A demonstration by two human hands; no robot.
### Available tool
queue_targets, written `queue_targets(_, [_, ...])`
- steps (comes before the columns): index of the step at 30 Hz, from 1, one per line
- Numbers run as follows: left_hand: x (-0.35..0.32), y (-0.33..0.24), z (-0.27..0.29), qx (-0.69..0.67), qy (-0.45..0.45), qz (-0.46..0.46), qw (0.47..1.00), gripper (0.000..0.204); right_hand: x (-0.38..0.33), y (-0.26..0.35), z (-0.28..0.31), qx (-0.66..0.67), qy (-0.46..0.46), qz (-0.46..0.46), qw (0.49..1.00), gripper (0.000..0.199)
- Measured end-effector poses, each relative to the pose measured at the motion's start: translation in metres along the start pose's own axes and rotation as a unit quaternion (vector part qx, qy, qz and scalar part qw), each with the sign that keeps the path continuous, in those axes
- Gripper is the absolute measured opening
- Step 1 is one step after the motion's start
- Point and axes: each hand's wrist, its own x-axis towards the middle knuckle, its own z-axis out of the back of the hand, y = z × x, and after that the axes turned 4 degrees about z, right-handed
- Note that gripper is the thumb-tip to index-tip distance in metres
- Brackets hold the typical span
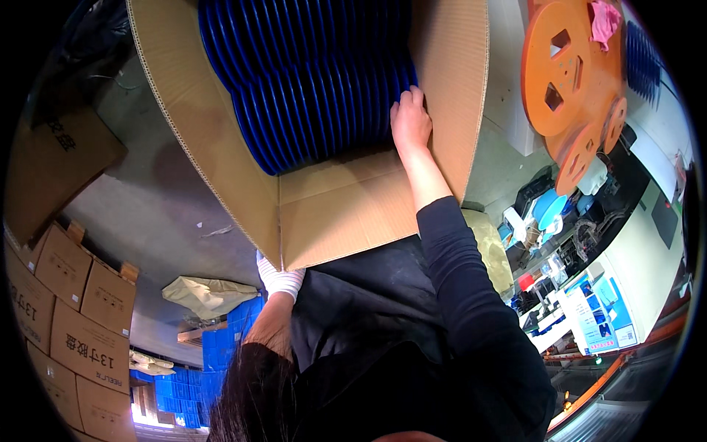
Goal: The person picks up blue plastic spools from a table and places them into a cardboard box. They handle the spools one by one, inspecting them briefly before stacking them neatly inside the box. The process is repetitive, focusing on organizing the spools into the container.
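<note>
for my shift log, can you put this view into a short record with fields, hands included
container: open cardboard box
contents: blue discs on edge, packed side by side in two rows
left hand: in a white striped glove, outside the box's near left corner, partly hidden; grip unclear
right hand: bare, inside the box, fingers at the right end of the nearer row
left background: stacked cartons, blue crates
right background: orange wheels, pink cloth
</note>
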Motion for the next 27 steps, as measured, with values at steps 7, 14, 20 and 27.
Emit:
queue_targets(7, [0.002,-0.005,0.004,-0.013,0.007,0.006,1.000,0.048,0.007,0.001,-0.007,0.067,-0.050,0.047,0.995,0.033])
queue_targets(14, [0.003,-0.001,0.004,0.042,-0.008,-0.020,0.999,0.049,0.012,0.000,0.002,-0.029,-0.065,0.209,0.975,0.018])
queue_targets(20, [0.004,0.006,-0.001,0.100,-0.024,-0.037,0.994,0.049,0.011,0.019,0.012,-0.010,-0.088,0.206,0.975,0.011])
queue_targets(27, [0.002,0.011,-0.004,0.116,-0.041,-0.035,0.992,0.049,0.016,0.020,-0.002,-0.003,-0.093,0.293,0.952,0.012])
